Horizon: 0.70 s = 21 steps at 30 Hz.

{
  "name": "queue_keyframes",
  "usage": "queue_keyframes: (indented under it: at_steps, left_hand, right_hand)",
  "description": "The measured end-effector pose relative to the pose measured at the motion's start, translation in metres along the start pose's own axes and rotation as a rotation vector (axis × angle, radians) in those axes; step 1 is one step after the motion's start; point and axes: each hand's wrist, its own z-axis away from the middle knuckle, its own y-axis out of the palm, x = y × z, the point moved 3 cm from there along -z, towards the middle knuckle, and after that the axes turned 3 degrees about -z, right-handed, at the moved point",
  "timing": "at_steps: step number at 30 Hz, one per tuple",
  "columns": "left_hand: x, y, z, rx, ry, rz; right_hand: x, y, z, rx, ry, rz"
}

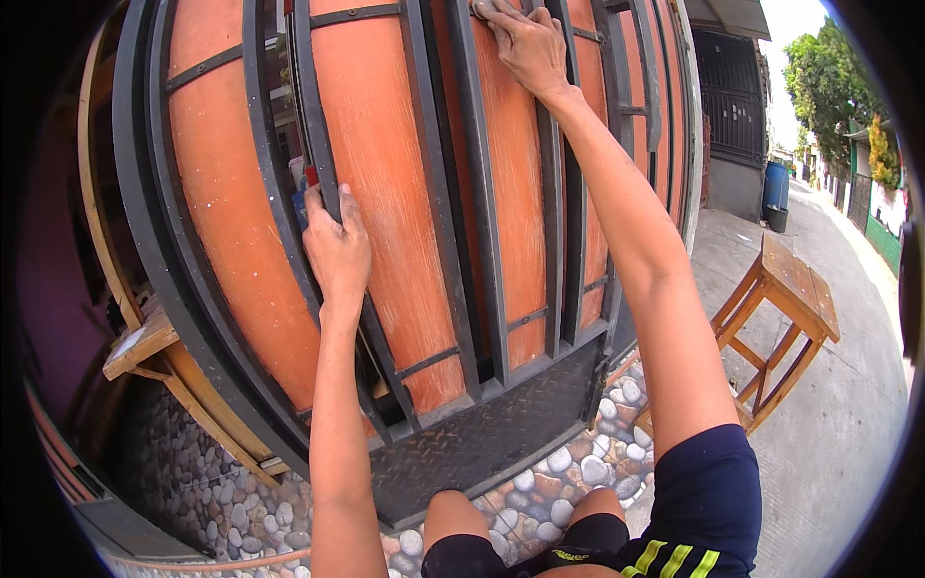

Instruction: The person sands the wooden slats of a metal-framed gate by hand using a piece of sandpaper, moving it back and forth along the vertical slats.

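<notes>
A tall gate of black metal bars and orange panels fills the middle. My left hand is wrapped round a vertical black bar, beside a small red piece and a blue thing mostly hidden behind my fingers. My right hand is high on the gate, its fingers closed on a small grey object against an orange panel with pale streaks. That object is cut by the top edge and too small to identify.
A wooden stool stands at my right on concrete beside the street. Pebbled paving runs below the gate. A wooden frame with a ledge is at the left. A blue barrel, a dark gate and trees are farther back on the right.
</notes>
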Motion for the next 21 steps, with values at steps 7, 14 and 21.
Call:
queue_keyframes:
  at_steps: [7,14,21]
  left_hand:
    - [-0.003,0.005,0.001,-0.018,0.021,-0.003]
    - [-0.005,-0.004,0.0,0.034,-0.055,-0.011]
    - [-0.002,0.003,0.002,0.066,-0.074,0.026]
  right_hand:
    - [-0.002,0.014,-0.005,0.005,-0.038,-0.185]
    - [0.008,0.015,0.005,0.046,0.051,-0.242]
    - [0.003,0.021,-0.006,0.083,-0.002,-0.202]
